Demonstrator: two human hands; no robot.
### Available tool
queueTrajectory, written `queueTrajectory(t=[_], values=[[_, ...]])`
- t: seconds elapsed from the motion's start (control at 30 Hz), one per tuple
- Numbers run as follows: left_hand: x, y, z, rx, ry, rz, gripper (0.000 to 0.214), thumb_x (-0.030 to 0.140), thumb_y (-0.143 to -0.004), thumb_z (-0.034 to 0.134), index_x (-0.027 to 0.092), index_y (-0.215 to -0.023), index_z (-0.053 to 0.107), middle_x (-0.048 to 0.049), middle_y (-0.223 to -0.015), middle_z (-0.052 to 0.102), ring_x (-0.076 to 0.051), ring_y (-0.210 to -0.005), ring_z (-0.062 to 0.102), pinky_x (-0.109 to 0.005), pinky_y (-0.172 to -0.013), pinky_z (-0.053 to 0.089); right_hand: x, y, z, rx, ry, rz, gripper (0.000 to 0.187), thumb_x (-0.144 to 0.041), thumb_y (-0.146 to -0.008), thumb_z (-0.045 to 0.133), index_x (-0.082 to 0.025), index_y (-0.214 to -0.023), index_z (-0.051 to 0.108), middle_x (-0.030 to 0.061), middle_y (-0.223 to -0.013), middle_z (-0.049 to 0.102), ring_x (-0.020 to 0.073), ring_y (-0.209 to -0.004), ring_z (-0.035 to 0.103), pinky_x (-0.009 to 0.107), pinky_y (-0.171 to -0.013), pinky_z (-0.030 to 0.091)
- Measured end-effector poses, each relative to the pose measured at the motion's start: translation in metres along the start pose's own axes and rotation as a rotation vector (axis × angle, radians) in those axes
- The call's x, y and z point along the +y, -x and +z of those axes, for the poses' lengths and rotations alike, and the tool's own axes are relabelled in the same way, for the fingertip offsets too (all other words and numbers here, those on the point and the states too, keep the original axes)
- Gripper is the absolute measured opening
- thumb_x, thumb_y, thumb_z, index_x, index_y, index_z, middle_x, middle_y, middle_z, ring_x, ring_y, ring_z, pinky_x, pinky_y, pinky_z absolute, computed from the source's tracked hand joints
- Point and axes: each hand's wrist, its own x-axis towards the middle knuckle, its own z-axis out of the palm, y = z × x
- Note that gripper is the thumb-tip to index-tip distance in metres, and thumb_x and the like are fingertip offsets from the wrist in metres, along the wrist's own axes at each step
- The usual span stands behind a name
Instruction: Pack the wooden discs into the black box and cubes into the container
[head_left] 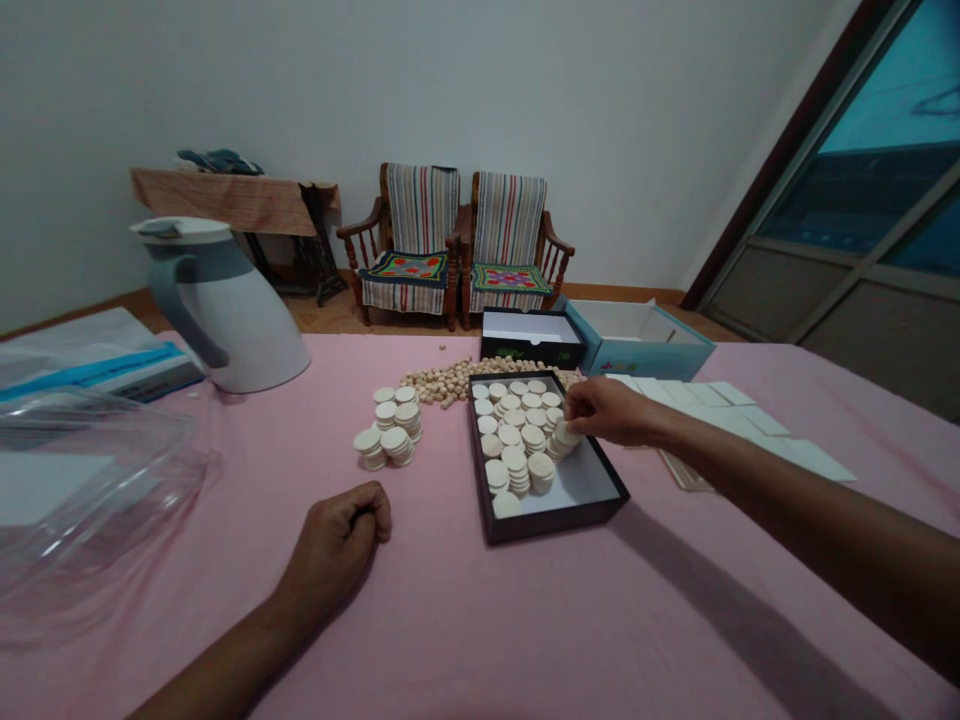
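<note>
My right hand [611, 410] reaches into a shallow black box [555, 525], its fingertips closed on a stack of round white discs [562, 440]. Many more disc stacks [514, 460] stand close together over the left and back of that box, while its white floor shows at the front right. On the pink cloth, my left hand [337, 540] rests in a loose fist, with nothing visible in it. A small group of disc stacks [394, 430] stands beyond the left hand, left of the box.
Behind the box lies a pile of small beige pieces [450, 380]. Farther back are another black box [532, 350] and a light blue box [645, 340]. White square cards [750, 425] lie at right. A white jug [247, 320] and clear plastic packaging [97, 480] occupy the left side.
</note>
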Motion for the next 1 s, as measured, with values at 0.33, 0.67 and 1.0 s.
queueTrajectory(t=[0.33,0.67,1.0], values=[[-0.002,0.000,0.000,-0.009,-0.003,-0.002,0.017,0.019,-0.064,0.034,0.020,-0.057,0.049,0.0023,-0.052,0.050,-0.013,-0.050,0.046,-0.024,-0.053,0.035,-0.002,-0.006,0.020,0.119,0.235,0.044,0.016,-0.013,-0.070,0.057,-0.020,-0.080,0.067,0.0069,-0.086,0.071,0.0207,-0.080,0.062,0.027,-0.061,0.035],[-0.002,0.001,0.001,-0.007,0.005,-0.007,0.017,0.019,-0.064,0.034,0.019,-0.057,0.050,0.0026,-0.052,0.051,-0.013,-0.050,0.047,-0.023,-0.053,0.035,0.001,0.012,0.013,0.270,0.211,-0.022,0.017,-0.014,-0.077,0.051,-0.019,-0.080,0.067,0.0048,-0.080,0.070,0.0163,-0.072,0.061,0.026,-0.061,0.034],[0.002,0.000,0.000,0.008,-0.009,-0.019,0.017,0.020,-0.064,0.035,0.020,-0.056,0.050,0.0024,-0.052,0.051,-0.013,-0.050,0.047,-0.024,-0.053,0.035,-0.017,0.031,0.017,0.172,0.594,-0.208,0.019,-0.009,-0.074,0.054,-0.017,-0.079,0.071,0.0121,-0.091,0.068,0.0265,-0.092,0.058,0.035,-0.072,0.037]])
